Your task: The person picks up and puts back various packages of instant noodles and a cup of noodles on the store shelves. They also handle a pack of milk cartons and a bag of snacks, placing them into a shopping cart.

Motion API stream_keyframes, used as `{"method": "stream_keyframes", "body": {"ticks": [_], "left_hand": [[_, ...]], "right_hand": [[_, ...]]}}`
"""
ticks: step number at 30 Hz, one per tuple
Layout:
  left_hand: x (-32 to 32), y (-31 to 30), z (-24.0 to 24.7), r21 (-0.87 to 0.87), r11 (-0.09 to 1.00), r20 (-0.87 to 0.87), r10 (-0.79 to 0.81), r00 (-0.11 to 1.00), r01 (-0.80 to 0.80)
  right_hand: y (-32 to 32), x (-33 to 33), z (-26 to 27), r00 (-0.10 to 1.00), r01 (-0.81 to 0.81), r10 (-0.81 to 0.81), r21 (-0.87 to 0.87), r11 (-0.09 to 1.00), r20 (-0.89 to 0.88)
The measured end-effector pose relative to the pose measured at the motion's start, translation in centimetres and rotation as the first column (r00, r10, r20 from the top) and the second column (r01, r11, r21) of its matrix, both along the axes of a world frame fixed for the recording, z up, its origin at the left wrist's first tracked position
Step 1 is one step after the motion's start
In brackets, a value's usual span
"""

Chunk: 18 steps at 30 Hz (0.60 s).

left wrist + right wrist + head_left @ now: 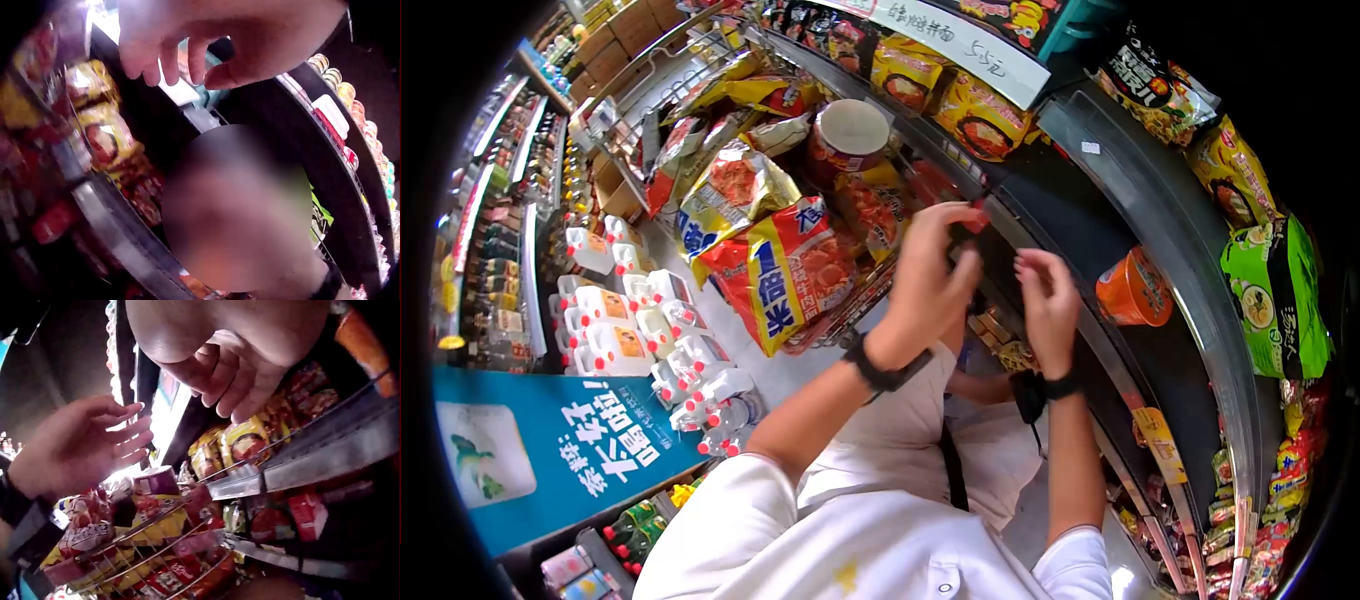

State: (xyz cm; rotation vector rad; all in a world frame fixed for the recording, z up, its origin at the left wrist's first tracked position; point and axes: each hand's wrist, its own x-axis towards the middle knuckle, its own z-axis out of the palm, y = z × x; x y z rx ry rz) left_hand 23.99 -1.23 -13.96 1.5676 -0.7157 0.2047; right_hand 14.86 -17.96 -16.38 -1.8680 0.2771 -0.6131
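Observation:
My left hand [930, 285] is raised between the wire cart and the shelves, its fingers loosely bent and holding nothing. To its right, my right hand [1050, 305] also hangs loosely bent beside the shelf edge; the hands are apart. In the right wrist view, the right hand's fingers [228, 381] curl over nothing, with the left hand [94, 440] across from it. Nearest the left hand is the wire cart [128, 569], heaped with instant noodle packs [775, 270] and a large noodle tub [850, 140]. An orange noodle cup [1135, 287] stands on the shelf right of my right hand.
Yellow noodle packs [985, 117] sit on the shelf beyond the hands, under a price strip [950, 45]. A green noodle bag [1275, 295] stands on the right shelf. White jugs [615, 335] crowd the floor at left, behind a blue sign [590, 450].

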Motion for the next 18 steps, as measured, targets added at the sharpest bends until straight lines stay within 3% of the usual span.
{"method": "stream_keyframes", "body": {"ticks": [3, 4, 6, 9, 12, 14, 18], "left_hand": [[-2.0, 7.3, 0.0, 0.104, 0.964, 0.055, 0.242, 0.969, -0.246], [-3.2, 9.4, -0.1, 0.115, 0.944, 0.027, 0.307, 0.951, -0.308], [-5.6, 12.9, -0.1, 0.283, 0.789, 0.198, 0.508, 0.838, -0.545], [-6.2, 17.2, -1.7, 0.31, 0.633, 0.202, 0.686, 0.699, -0.71], [-5.5, 19.7, -3.5, 0.447, 0.652, 0.018, 0.678, 0.735, -0.612], [-5.2, 20.2, -4.4, 0.593, 0.639, 0.004, 0.606, 0.795, -0.49], [-6.5, 17.8, -4.0, 0.42, 0.774, -0.201, 0.588, 0.783, -0.474]], "right_hand": [[4.2, 4.6, 1.4, 0.966, -0.257, 0.258, 0.041, 0.966, -0.016], [5.5, 5.8, 1.3, 0.944, -0.331, 0.331, -0.048, 0.942, -0.006], [8.3, 7.5, 0.7, 0.893, -0.451, 0.45, -0.017, 0.893, -0.025], [12.4, 8.7, 0.4, 0.884, -0.462, 0.468, -0.188, 0.867, -0.015], [15.0, 9.5, -1.4, 0.867, -0.498, 0.491, -0.103, 0.861, -0.087], [15.6, 9.0, -0.9, 0.868, -0.495, 0.481, -0.143, 0.857, -0.123], [15.4, 7.0, 0.1, 0.872, -0.488, 0.488, -0.083, 0.869, -0.018]]}}
